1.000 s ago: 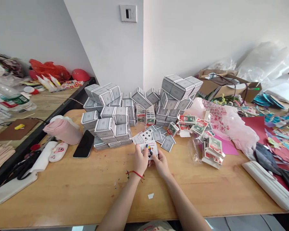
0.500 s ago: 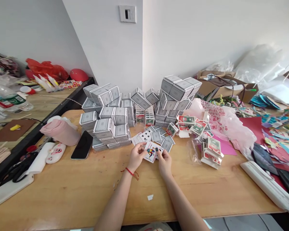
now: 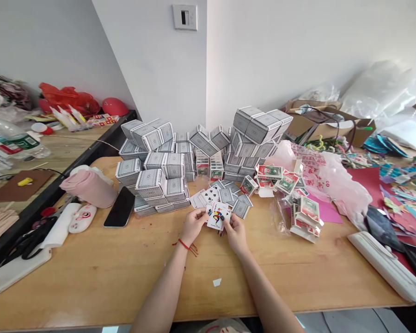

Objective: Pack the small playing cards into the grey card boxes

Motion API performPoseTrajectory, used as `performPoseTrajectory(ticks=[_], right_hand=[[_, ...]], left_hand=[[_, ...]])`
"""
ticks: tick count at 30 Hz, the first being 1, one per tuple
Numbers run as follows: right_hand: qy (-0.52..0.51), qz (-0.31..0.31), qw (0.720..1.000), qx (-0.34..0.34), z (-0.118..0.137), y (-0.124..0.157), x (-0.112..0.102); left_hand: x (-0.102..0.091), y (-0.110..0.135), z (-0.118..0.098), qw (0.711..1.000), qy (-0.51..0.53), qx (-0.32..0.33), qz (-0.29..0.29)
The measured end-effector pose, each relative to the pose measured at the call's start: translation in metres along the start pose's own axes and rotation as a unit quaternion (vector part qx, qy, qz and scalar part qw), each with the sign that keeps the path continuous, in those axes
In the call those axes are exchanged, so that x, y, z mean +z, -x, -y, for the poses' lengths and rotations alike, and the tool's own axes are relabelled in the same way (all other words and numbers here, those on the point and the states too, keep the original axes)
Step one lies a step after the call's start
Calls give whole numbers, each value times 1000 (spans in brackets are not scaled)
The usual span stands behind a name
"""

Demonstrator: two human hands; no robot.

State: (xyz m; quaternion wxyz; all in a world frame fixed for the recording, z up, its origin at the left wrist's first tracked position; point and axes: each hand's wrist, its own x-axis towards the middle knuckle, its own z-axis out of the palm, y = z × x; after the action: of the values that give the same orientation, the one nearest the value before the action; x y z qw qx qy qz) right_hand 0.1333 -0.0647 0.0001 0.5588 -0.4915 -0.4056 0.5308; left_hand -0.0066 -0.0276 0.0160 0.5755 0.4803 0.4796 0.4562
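Left hand (image 3: 193,222) and right hand (image 3: 236,232) together pinch at least two cards (image 3: 215,214), one joker in front! One phone (image 3: 118,206), one paper scrap (image 3: 217,282) on the table (image 3: 118,273).

The playing cards (image 3: 215,217) look smooth and papery, the tabletop (image 3: 121,273) glossy wood

On the table (image 3: 125,277), I register the loose cards (image 3: 225,196) behind the joker card (image 3: 215,218). The left card stack (image 3: 156,162) stands left of them, the phone (image 3: 119,206) farther left; the card boxes (image 3: 287,181) lie right.
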Motion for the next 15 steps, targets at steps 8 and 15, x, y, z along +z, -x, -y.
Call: performPoseTrajectory(ticks=[8, 15], right_hand=[[5, 24, 1000, 5, -1, 0, -2], [3, 30, 1000, 2, 0, 1, -3]], left_hand=[[0, 2, 3, 1000, 4, 10, 1], [0, 3, 1, 1000, -13, 14, -12]])
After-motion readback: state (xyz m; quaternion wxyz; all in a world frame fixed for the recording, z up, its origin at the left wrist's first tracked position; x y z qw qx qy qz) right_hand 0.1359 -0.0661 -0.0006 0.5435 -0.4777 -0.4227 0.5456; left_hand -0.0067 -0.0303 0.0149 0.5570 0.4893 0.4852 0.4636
